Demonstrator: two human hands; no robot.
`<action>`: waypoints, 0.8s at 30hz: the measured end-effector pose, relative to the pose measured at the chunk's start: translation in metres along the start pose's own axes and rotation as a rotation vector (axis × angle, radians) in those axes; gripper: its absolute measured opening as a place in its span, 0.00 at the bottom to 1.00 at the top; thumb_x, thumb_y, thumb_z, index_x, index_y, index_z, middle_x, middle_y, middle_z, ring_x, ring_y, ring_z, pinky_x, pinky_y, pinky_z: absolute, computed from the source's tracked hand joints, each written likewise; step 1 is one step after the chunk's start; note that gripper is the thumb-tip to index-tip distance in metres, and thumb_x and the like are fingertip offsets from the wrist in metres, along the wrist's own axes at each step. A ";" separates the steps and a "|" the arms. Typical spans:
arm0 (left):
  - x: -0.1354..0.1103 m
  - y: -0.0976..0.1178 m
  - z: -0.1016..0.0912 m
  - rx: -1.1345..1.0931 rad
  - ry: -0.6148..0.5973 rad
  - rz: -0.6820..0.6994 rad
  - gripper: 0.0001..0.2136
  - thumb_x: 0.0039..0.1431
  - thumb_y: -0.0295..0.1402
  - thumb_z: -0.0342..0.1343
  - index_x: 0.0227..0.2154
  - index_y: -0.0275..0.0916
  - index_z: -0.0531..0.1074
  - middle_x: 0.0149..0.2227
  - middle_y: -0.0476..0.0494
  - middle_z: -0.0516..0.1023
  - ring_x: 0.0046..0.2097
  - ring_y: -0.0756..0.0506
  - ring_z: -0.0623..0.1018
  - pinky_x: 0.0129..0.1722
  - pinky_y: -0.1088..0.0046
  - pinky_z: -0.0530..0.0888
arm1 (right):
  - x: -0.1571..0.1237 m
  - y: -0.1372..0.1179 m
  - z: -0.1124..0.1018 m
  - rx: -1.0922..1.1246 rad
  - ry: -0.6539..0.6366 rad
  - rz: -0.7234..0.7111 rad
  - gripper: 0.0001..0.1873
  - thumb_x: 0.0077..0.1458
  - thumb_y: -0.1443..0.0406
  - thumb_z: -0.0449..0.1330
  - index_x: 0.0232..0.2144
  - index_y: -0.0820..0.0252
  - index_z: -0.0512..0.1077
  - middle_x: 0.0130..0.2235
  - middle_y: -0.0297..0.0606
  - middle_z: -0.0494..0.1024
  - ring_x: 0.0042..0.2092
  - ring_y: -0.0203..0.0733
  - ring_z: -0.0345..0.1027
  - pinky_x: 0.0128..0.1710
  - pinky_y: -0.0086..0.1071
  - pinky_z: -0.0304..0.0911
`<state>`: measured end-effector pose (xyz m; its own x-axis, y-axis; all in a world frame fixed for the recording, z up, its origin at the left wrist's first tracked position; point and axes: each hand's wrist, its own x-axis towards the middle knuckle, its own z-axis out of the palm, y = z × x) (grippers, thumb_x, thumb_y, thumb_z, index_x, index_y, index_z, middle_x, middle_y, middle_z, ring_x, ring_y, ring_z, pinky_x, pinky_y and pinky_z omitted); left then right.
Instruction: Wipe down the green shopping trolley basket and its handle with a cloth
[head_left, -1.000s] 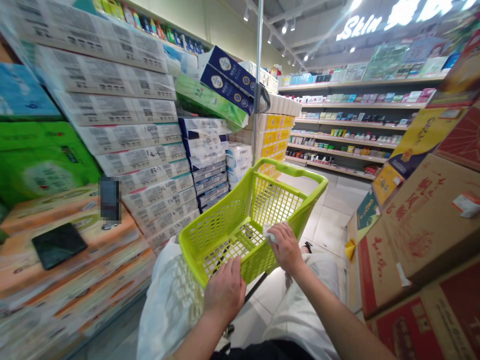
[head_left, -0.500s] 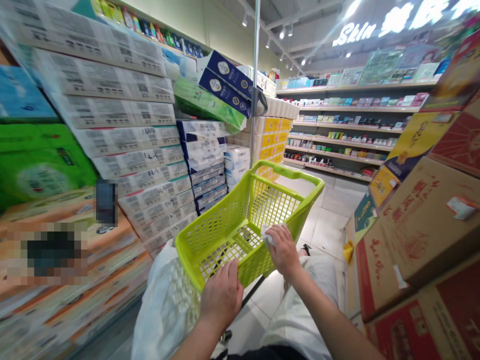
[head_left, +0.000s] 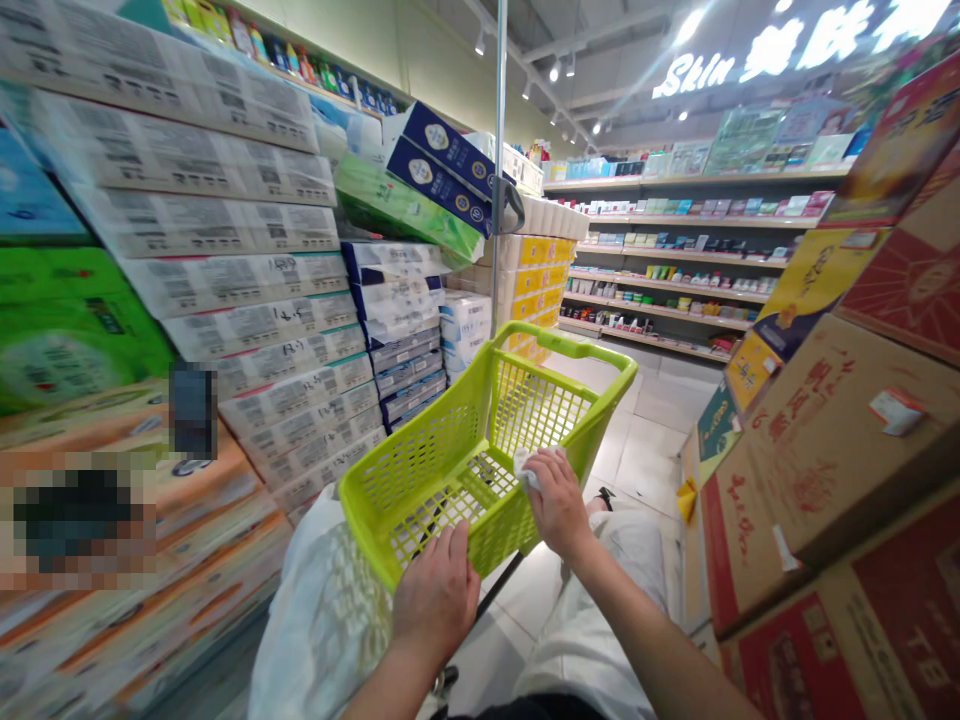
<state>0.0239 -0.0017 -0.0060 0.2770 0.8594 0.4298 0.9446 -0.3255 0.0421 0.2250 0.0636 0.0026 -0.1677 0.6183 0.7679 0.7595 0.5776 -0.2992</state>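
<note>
A lime-green plastic shopping cart basket (head_left: 420, 460) with a grid of holes stands in front of me, tilted in the view. My left hand (head_left: 439, 590) grips the near rim, fingers curled over its inner side. Farther along the same rim, my right hand (head_left: 556, 498) presses a crumpled white cloth or tissue (head_left: 525, 468) against the plastic, its fingers closed over it. Only part of the cloth shows under those fingers. Nothing lies inside the basket.
Stacked white packs (head_left: 225, 230) and orange packs (head_left: 225, 520) rise on the left. Cardboard cartons (head_left: 847, 430) line the right side. A metal pole (head_left: 501, 100) stands behind the cart. Stocked shelves (head_left: 675, 250) fill the back, beyond a tiled floor (head_left: 637, 450).
The whole scene has shifted slightly left in the view. Both hands keep their places on the rim, and the white cloth stays under my right hand.
</note>
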 end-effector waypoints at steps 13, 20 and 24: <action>0.000 -0.001 -0.001 -0.008 -0.010 -0.006 0.19 0.56 0.26 0.47 0.52 0.36 0.62 0.44 0.40 0.75 0.45 0.43 0.75 0.43 0.68 0.72 | 0.005 0.002 -0.003 0.034 -0.058 -0.073 0.12 0.57 0.72 0.50 0.43 0.58 0.68 0.43 0.43 0.74 0.50 0.45 0.66 0.59 0.48 0.55; -0.001 -0.006 0.007 -0.001 0.010 0.022 0.21 0.53 0.26 0.49 0.52 0.35 0.63 0.46 0.38 0.76 0.45 0.42 0.75 0.44 0.68 0.72 | -0.006 -0.034 0.006 0.143 -0.234 -0.270 0.19 0.56 0.70 0.51 0.50 0.58 0.65 0.47 0.42 0.74 0.51 0.44 0.65 0.59 0.45 0.56; -0.001 -0.007 0.005 -0.004 0.006 0.017 0.20 0.56 0.26 0.48 0.53 0.36 0.62 0.46 0.39 0.76 0.46 0.43 0.75 0.44 0.68 0.72 | 0.000 -0.016 0.002 0.072 -0.190 -0.229 0.17 0.57 0.72 0.50 0.48 0.58 0.67 0.45 0.42 0.75 0.50 0.44 0.65 0.58 0.46 0.58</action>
<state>0.0173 0.0015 -0.0114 0.2920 0.8515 0.4355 0.9390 -0.3417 0.0385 0.2117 0.0556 0.0060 -0.4491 0.5528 0.7020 0.6430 0.7455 -0.1757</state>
